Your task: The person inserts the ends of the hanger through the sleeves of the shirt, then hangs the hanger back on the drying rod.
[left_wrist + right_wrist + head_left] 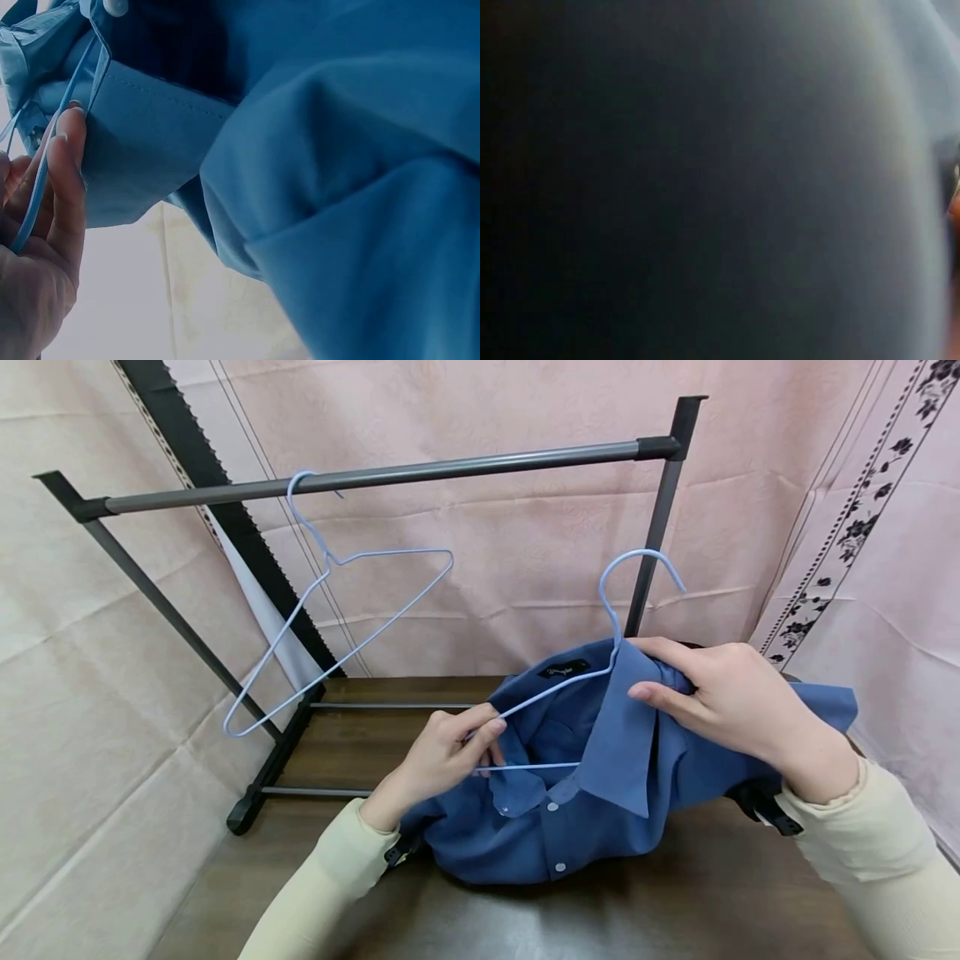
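A blue button-up shirt (510, 847) lies bunched over the table, its collar toward the rack. Partly inside its neck is a light-blue hanger (555, 688), with the hook standing up above the collar. My left hand (438, 760) pinches the hanger's left end at the neck opening; the left wrist view shows the hanger wire (36, 187) running between the fingers. With thumb and fingers, my right hand (742, 706) holds the right side of the collar (618, 727). The hanger's right end is hidden inside the shirt. A dark blur fills most of the right wrist view.
A dark metal clothes rack (465, 466) stands behind the shirt. Another light-blue hanger (390, 620) hangs from its bar, left of the shirt. Pale cloth (525, 602) covers the walls around the brown wooden table (360, 902).
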`<state>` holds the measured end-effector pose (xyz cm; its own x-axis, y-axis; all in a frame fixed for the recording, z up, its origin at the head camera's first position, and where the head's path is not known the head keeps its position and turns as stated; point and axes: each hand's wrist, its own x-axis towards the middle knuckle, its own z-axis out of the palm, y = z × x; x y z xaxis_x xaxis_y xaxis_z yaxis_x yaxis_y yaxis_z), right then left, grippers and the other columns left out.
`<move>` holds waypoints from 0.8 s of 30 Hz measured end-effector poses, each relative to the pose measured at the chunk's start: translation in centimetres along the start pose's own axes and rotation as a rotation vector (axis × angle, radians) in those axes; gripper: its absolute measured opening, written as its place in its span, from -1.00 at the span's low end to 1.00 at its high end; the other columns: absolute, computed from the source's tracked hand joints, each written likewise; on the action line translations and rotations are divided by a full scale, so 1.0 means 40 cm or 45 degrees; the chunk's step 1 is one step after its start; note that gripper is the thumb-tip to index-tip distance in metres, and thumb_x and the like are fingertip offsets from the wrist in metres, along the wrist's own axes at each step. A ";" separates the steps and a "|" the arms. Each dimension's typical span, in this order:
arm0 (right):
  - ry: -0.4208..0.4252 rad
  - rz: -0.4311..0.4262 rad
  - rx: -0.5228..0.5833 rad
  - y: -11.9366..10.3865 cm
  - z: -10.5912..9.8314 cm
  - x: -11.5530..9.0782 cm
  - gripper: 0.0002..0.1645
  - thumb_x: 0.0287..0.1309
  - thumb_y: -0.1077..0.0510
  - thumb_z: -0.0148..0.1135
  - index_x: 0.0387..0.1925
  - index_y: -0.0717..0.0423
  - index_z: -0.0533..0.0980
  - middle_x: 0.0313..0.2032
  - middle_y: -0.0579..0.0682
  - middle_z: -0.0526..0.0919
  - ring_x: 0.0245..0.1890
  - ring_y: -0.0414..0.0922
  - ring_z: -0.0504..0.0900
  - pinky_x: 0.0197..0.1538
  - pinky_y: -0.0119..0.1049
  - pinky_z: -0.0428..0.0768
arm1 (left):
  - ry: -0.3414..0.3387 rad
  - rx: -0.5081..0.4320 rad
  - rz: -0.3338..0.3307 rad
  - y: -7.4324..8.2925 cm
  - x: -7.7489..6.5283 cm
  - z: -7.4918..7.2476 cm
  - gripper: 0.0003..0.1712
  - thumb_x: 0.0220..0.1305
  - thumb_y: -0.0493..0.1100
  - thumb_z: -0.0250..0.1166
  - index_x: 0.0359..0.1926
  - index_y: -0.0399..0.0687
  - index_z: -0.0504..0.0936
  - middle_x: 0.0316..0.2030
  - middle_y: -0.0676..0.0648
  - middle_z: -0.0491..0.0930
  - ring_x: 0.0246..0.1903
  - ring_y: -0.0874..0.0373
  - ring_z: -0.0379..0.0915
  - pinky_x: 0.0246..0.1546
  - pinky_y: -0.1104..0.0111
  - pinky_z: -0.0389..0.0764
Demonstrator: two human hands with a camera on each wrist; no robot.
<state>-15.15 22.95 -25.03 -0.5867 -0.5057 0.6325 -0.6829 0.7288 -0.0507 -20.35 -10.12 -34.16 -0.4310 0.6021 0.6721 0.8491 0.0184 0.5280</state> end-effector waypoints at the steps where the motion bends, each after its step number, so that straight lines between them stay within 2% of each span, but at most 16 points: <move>1: -0.003 0.011 0.011 -0.002 0.003 0.000 -0.39 0.35 -0.27 0.20 0.22 0.03 0.56 -0.44 -0.04 0.71 -0.58 -0.20 0.57 -0.39 -0.05 0.62 | -0.004 0.002 -0.002 0.001 0.001 0.002 -0.77 0.50 -0.41 0.08 -0.35 -0.18 0.55 -0.56 -0.01 0.67 -0.66 0.28 0.54 -0.61 0.48 0.56; 2: -0.006 0.021 0.021 -0.004 0.005 0.001 -0.40 0.35 -0.26 0.21 0.19 0.04 0.57 -0.35 0.01 0.75 -0.55 -0.18 0.60 -0.36 -0.03 0.64 | -0.007 0.009 -0.003 0.001 0.002 0.003 -0.77 0.50 -0.40 0.09 -0.35 -0.17 0.54 -0.57 -0.01 0.66 -0.67 0.28 0.54 -0.61 0.49 0.56; 4: -0.007 0.035 0.032 -0.006 0.009 0.003 -0.44 0.35 -0.23 0.23 0.16 0.05 0.58 -0.30 0.01 0.75 -0.54 -0.18 0.61 -0.33 -0.01 0.64 | -0.010 0.022 0.000 0.003 0.002 0.004 -0.76 0.51 -0.38 0.08 -0.36 -0.16 0.54 -0.57 0.00 0.66 -0.67 0.28 0.54 -0.62 0.50 0.55; 8: -0.004 0.031 0.036 -0.011 0.016 0.005 -0.53 0.37 -0.20 0.21 0.05 0.05 0.60 -0.42 -0.08 0.66 -0.59 -0.26 0.50 -0.37 -0.10 0.61 | -0.028 0.041 -0.002 0.003 0.002 0.006 -0.74 0.55 -0.30 0.07 -0.37 -0.14 0.54 -0.57 0.02 0.65 -0.68 0.30 0.53 -0.63 0.51 0.54; 11: 0.011 0.005 0.045 -0.011 0.025 0.005 -0.57 0.39 -0.22 0.17 -0.05 0.04 0.58 -0.54 -0.18 0.49 -0.63 -0.31 0.40 -0.43 -0.21 0.55 | -0.049 0.056 -0.010 0.001 0.000 0.007 -0.72 0.56 -0.27 0.07 -0.38 -0.11 0.53 -0.58 0.04 0.65 -0.69 0.34 0.52 -0.65 0.52 0.52; 18: 0.063 -0.038 0.095 -0.008 0.042 0.004 -0.48 0.41 -0.34 -0.03 -0.26 0.00 0.49 -0.61 -0.29 0.16 -0.68 -0.33 0.26 -0.52 -0.40 0.33 | -0.100 0.084 -0.026 0.006 0.001 0.005 -0.73 0.57 -0.24 0.06 -0.35 -0.12 0.54 -0.58 0.07 0.62 -0.69 0.37 0.49 -0.62 0.53 0.55; 24: 0.089 -0.054 0.126 -0.004 0.051 0.005 -0.46 0.40 -0.36 -0.07 -0.32 -0.02 0.49 -0.62 -0.31 0.12 -0.69 -0.35 0.22 -0.53 -0.48 0.24 | -0.110 0.141 -0.041 0.013 0.000 0.001 -0.76 0.57 -0.19 0.09 -0.28 -0.15 0.58 -0.56 0.07 0.61 -0.67 0.38 0.50 -0.60 0.55 0.55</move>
<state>-16.02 21.79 -26.48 -0.5267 -0.4994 0.6879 -0.7482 0.6564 -0.0964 -19.89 -10.09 -33.89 -0.4344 0.6660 0.6064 0.8659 0.1236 0.4846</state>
